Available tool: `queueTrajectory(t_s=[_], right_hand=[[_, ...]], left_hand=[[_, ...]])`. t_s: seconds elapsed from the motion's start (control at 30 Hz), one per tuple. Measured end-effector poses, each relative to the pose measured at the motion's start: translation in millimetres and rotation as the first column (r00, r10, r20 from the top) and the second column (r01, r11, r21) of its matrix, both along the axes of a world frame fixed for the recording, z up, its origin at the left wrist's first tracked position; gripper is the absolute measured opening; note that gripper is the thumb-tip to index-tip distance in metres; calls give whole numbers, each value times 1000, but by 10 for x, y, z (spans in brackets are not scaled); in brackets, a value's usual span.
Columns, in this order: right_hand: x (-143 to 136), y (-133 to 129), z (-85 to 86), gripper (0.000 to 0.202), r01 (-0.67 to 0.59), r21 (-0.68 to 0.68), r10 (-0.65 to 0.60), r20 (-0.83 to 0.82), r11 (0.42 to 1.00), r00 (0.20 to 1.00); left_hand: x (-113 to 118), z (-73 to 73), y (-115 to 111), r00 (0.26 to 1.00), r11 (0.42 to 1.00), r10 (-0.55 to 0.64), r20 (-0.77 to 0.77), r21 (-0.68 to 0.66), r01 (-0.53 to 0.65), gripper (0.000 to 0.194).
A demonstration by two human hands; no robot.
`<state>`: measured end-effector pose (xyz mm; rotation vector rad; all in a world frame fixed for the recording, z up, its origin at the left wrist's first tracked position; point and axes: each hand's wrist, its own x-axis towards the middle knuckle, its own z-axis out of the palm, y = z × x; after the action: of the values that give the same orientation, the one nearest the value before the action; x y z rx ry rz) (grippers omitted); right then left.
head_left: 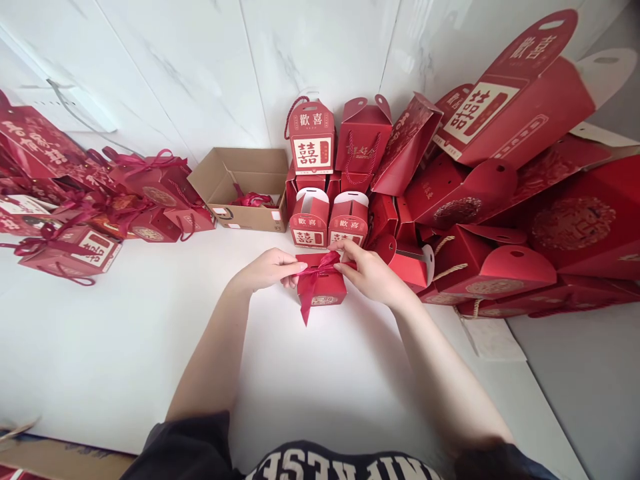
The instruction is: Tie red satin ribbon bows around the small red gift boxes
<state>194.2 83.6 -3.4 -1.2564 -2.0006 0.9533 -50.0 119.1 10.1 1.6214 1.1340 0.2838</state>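
Crimson ribbon (309, 303) sits bunched in a bow-like knot on top of a small red gift box (334, 288), and that box is on the white table (150, 333) right in front of the person, with a round gold emblem on its front. Left hand (273, 269) has the ribbon pinched between thumb and fingers at the box's left edge, and the right hand (367, 270) is doing the same pinch on the other side. One pointed tail hangs down the front, past the bottom edge.

Just behind are two little double-happiness boxes (330, 225) side by side, with an open brown cardboard carton (250, 221) to their left, more ribbon (253, 200) inside it. Way over left there's a pile of ribbon-tied boxes (155, 183), and the right side is stacked with bigger red boxes (520, 110), some with rope handles (450, 272), all against a marbled wall (325, 47).
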Motion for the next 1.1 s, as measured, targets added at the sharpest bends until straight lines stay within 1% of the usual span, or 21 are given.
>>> queueTrajectory(t_s=[0.1,0.27,0.33,0.4,0.5,0.6,0.8,0.93,1.03,1.1], right_hand=[[35,5,5,27,-21,-14,22,28,1000,999],[86,-15,32,25,-10,-49,15,106,999,994],[76,-25,43,25,20,-75,-11,126,997,992],[45,-31,47,27,73,-85,-62,122,994,991],[-16,-32,35,28,113,-36,-110,91,993,990],[-51,-27,13,28,87,18,-88,91,996,992],[-26,-14,-12,32,29,30,-32,118,999,992],[0,-44,50,32,41,0,-40,158,999,987],[13,-100,132,31,50,-33,-41,230,998,972],[21,-137,179,31,63,-46,-48,276,997,960]], left_hand=[[-14,-10,13,1000,1000,9,6,-23,-9,41],[-18,-11,10,999,998,41,3,-39,-40,40],[0,3,-4,999,999,50,-15,-20,-50,43],[20,19,-17,998,999,45,-38,1,-45,44],[31,35,-25,997,999,38,-60,13,-37,43],[14,37,-19,998,1000,28,-58,7,-27,41],[-29,-27,17,1000,998,4,-4,-59,-4,37],[-62,-70,47,999,996,-4,45,-92,9,36],[-94,-45,48,997,992,-41,68,-116,49,36],[-105,-9,34,996,993,-72,59,-94,77,41]])
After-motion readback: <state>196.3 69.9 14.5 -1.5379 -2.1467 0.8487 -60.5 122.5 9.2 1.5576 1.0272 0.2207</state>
